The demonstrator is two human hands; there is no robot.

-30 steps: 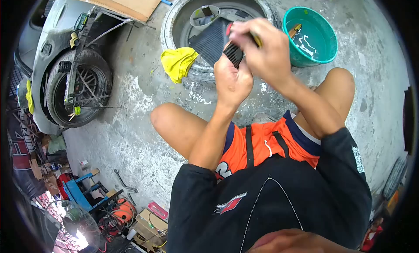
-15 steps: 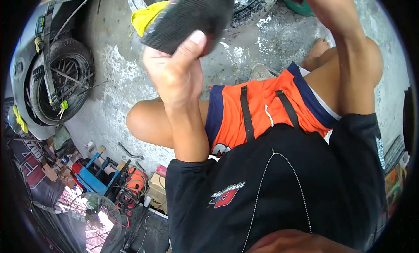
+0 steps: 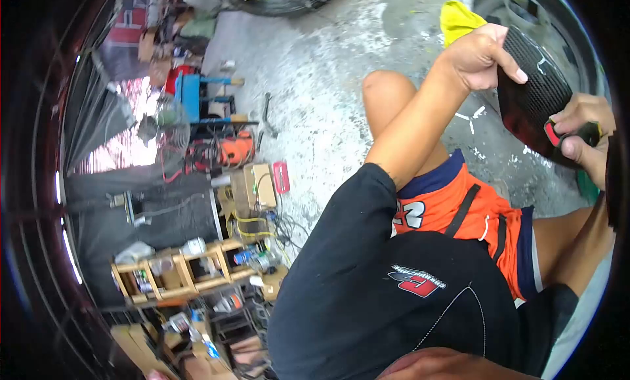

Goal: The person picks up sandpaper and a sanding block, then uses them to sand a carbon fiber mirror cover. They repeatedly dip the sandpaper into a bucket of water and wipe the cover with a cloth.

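Note:
My left hand (image 3: 482,55) grips the upper edge of a black ribbed rubber piece (image 3: 535,98), thumb over its face. My right hand (image 3: 584,127) is closed on a red-and-black tool (image 3: 558,134), pressed against the lower edge of the same rubber piece. Both hands are raised above my knees, at the upper right of the head view. I sit in orange shorts and a black shirt.
A yellow rag (image 3: 459,19) lies on a tyre (image 3: 525,6) just behind my hands. Wet concrete floor (image 3: 315,84) spreads left. A blue stand (image 3: 193,98), an orange machine (image 3: 233,150), a fan (image 3: 161,134), cartons and a wooden shelf (image 3: 177,275) crowd the left side.
My head has swung far to the left, so the clutter of the workshop fills the left. The rubber piece stays in my left hand; my right hand with the tool has come back into view against it.

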